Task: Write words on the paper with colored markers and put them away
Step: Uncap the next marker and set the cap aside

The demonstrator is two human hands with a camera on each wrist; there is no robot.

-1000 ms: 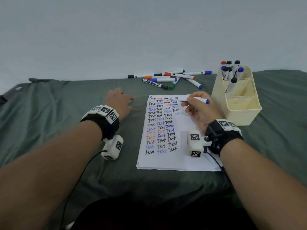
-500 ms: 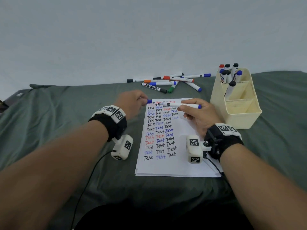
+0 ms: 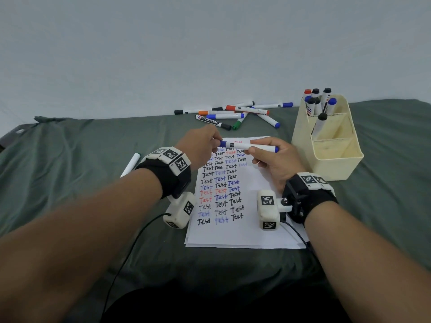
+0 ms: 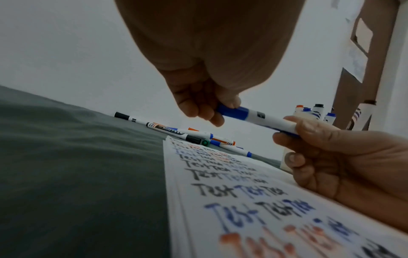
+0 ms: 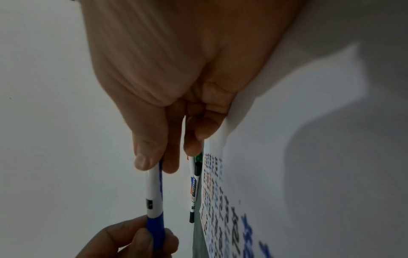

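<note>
A white marker (image 3: 247, 146) with a blue cap (image 4: 235, 112) hangs level just above the top of the paper (image 3: 235, 234), which is filled with rows of "Test". My left hand (image 3: 215, 142) pinches the blue cap end (image 5: 155, 230). My right hand (image 3: 253, 151) grips the white barrel (image 5: 152, 188) between thumb and fingers, with the blue tail end sticking out to the right. The left wrist view shows both hands on the marker (image 4: 269, 121), cap seated against the barrel.
Several loose markers (image 3: 233, 114) lie on the green cloth beyond the paper by the wall. A cream organizer (image 3: 338, 157) to the right of the paper holds several upright markers. One white marker (image 3: 131, 163) lies on the cloth left of my left wrist.
My left hand has left the cloth and moved right to the marker's tip end with the blue cap, which now sits on the marker. The right hand lifted the marker off the paper.
</note>
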